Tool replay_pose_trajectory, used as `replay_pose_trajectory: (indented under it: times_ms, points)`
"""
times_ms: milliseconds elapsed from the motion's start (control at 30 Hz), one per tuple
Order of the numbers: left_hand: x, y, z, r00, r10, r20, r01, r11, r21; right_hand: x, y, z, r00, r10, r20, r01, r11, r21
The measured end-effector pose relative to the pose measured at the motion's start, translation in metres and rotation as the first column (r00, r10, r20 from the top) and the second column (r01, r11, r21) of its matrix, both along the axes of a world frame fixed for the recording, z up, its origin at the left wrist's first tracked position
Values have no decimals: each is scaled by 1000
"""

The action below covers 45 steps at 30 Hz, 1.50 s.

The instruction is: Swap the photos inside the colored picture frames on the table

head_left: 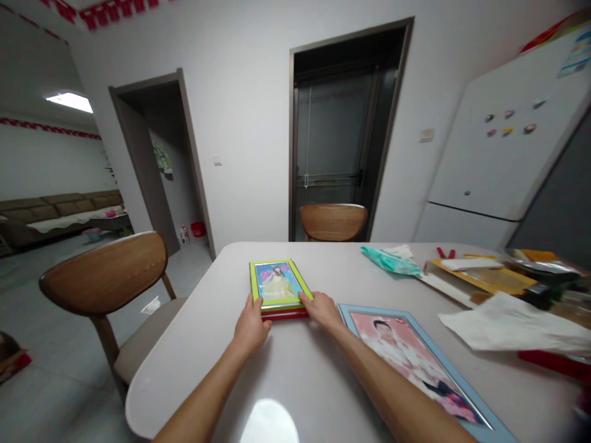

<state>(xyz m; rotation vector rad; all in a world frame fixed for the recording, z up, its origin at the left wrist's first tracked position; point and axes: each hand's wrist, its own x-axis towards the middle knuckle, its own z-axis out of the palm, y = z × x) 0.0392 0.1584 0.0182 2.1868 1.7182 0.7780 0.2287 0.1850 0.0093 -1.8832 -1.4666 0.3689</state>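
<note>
A small picture frame with a lime-green border and a photo of a figure in a pale dress lies face up on the table. Under it shows the edge of a red frame, so the two are stacked. My left hand grips the stack at its near left corner, thumb at the front edge. At the near right corner my right hand closes on it, a fingertip over the green border. Beside my right forearm lies a large light-blue picture frame, partly hidden by that arm.
On the white table, a teal plastic packet, an opened yellow padded envelope and a white paper sheet lie to the right. Wooden chairs stand at the left and far side. A white fridge stands back right.
</note>
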Motion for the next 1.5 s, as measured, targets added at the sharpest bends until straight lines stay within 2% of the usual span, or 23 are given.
replay_pose_trajectory:
  times_ms: [100, 200, 367, 467, 567, 633, 700, 767, 833, 900, 933, 1000, 1067, 1167, 1233, 1300, 1333, 1367, 1433, 1467, 1500]
  points:
    - [1, -13, 0, 999, -11, 41, 11, 1000, 15, -5, -1, -1, 992, -31, -125, 31, 1000, 2]
    - [0, -29, 2, 995, -37, 94, 35, 999, 28, -7, -17, -2, 961, -3, -275, 16, 999, 44]
    - [-4, -59, -2, 979, -24, 204, 15, 999, 43, -14, -52, -3, 843, 58, -535, -18, 997, 80]
    - [-7, -82, -1, 966, -24, 256, 18, 999, 28, -22, -77, 6, 767, 121, -630, -75, 992, 99]
    - [-8, -103, 7, 942, -55, 332, 66, 998, -23, -33, -109, 27, 694, 244, -677, -119, 967, 227]
    - [-9, -115, 15, 874, -113, 472, 159, 985, -60, -40, -133, 43, 732, 288, -617, -103, 942, 318]
    - [-10, -125, 24, 733, -172, 658, 279, 959, -59, -48, -157, 54, 836, 302, -459, -113, 912, 395]
    - [-13, -135, 31, 569, -169, 805, 345, 938, -47, -55, -179, 56, 895, 387, -224, -241, 840, 486]
    - [-20, -145, 36, 452, -96, 887, 349, 934, -77, -63, -196, 47, 858, 514, 29, -445, 712, 544]
    - [-29, -153, 36, 405, -31, 914, 346, 930, -122, -71, -205, 30, 766, 600, 231, -616, 580, 533]
    - [-34, -155, 33, 402, -12, 916, 357, 923, -144, -77, -207, 21, 718, 625, 305, -679, 536, 501]
    - [-44, -156, 23, 415, 5, 910, 377, 909, -177, -89, -207, 0, 644, 653, 399, -763, 510, 397]
    - [-54, -151, 7, 460, 27, 887, 339, 919, -203, -102, -204, -17, 619, 661, 425, -784, 557, 276]
    - [-67, -140, -21, 625, 65, 778, 160, 965, -209, -122, -199, -34, 640, 656, 401, -749, 649, 134]
    - [-74, -136, -34, 746, 73, 662, 75, 979, -192, -131, -198, -38, 641, 671, 374, -737, 673, 56]
    - [-77, -135, -40, 835, 63, 546, 43, 983, -178, -134, -198, -36, 622, 708, 334, -754, 657, 10]
    - [-77, -136, -40, 867, 58, 495, 32, 985, -171, -132, -198, -32, 598, 743, 301, -780, 625, 9]
    - [-77, -137, -40, 891, 54, 450, 21, 987, -160, -127, -197, -27, 575, 775, 262, -807, 591, 22]
    - [-75, -140, -37, 924, 45, 379, 7, 991, -135, -111, -190, -14, 564, 803, 191, -824, 561, 72]
    - [-74, -141, -36, 935, 41, 352, 3, 992, -125, -100, -184, -7, 611, 773, 172, -791, 607, 85]
    - [-73, -142, -35, 944, 38, 329, 2, 993, -120, -88, -177, -1, 684, 708, 176, -728, 680, 94]
